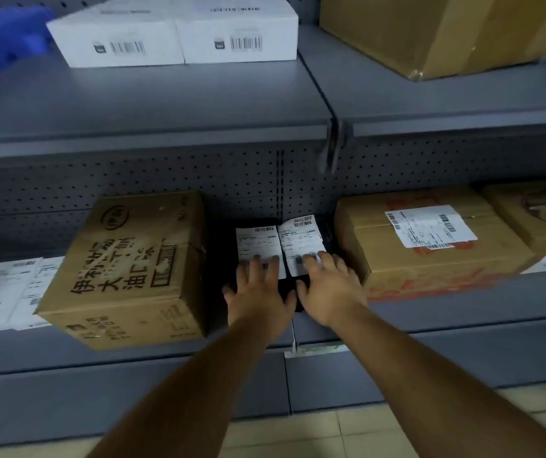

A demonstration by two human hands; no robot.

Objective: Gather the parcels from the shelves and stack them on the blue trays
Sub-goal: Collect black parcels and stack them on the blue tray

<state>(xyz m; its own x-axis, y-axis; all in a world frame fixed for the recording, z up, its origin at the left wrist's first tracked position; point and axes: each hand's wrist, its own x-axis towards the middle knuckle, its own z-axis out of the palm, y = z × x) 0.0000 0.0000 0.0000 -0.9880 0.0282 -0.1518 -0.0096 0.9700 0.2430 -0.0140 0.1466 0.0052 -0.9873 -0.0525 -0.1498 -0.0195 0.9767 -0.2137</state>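
Obs.: two black parcels [285,259] lie flat side by side on the lower shelf [430,312], each with a white shipping label on top. Landmark: the printed brown carton [133,269]. The parcels sit just right of that carton and left of a taped brown box [430,239], in the gap between the two.

Handling (judgement): thin, dark, low-profile, most likely soft poly mailers. Expect them light, floppy and somewhat slick, not fragile. Best taken at the near edge, thumb under and fingers over, or slid forward off the shelf lip first; the pair could be gathered as one.

Fingers: left hand [258,292] lies palm-down on the parcel nearer the carton, fingers [266,264] spread and straight, tips on the lower part of its label. Right hand [328,292] lies likewise on the farther parcel, fingers [314,259] spread over its label. Both thumbs reach toward the dark near edge between the hands. Neither hand is curled round anything; this is pressing contact from above, no pinch visible. Whether the thumbs are under the edge: cannot tell.

Blue trays: not identifiable in view.
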